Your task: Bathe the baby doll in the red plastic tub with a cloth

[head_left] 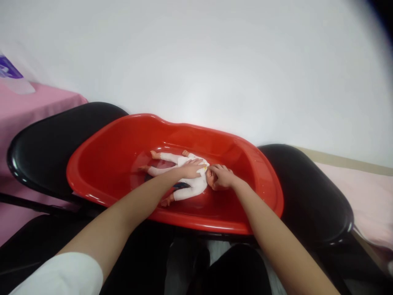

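A baby doll [199, 187] in white long-sleeved clothing lies on its back in a red baby bathtub [104, 168]. The doll's legs point left and its head is at the right. My left hand [193, 169] lies flat across the doll's chest, fingers stretched out and touching the cloth. My right hand [222, 177] is curled round the doll's head, with its thumb near the face. That hand hides much of the head. A dark patch shows beside the doll's waist under my left wrist; what it is cannot be made out.
The tub rests across two black chair seats, a left seat [58, 143] and a right seat [310, 200]. Pink cloth [52, 100] covers a surface at the left, with a purple-labelled container [12, 73] on it. More pale pink cloth [359, 200] lies at the right. A white wall [196, 61] stands behind.
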`<state>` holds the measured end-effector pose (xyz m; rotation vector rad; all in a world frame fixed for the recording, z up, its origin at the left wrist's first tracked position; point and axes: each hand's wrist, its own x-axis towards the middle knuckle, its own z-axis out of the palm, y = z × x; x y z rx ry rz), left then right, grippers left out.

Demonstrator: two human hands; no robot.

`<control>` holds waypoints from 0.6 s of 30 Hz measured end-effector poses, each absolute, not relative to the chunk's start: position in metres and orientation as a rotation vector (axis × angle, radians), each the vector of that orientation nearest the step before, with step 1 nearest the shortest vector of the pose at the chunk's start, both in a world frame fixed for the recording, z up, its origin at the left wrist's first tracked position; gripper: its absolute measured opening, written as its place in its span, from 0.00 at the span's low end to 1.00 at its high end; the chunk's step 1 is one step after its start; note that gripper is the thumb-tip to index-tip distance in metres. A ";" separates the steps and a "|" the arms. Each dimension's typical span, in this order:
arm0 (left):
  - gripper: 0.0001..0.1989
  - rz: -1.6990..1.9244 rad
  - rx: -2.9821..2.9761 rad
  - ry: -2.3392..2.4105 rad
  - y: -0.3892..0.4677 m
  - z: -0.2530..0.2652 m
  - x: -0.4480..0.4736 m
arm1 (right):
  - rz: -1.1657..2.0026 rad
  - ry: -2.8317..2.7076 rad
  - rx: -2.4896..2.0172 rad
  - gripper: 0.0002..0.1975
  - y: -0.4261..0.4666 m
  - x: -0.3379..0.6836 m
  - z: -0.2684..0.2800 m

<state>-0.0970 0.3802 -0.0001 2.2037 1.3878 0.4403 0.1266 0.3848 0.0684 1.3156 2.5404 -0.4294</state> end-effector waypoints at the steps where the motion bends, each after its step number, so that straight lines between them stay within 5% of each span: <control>1: 0.37 0.357 2.261 1.360 0.380 -0.001 -0.096 | -0.428 2.543 1.313 0.50 0.385 0.127 0.068; 18: 0.27 0.267 2.120 1.956 0.391 -0.019 -0.135 | -0.467 2.530 1.304 0.48 0.387 0.127 0.069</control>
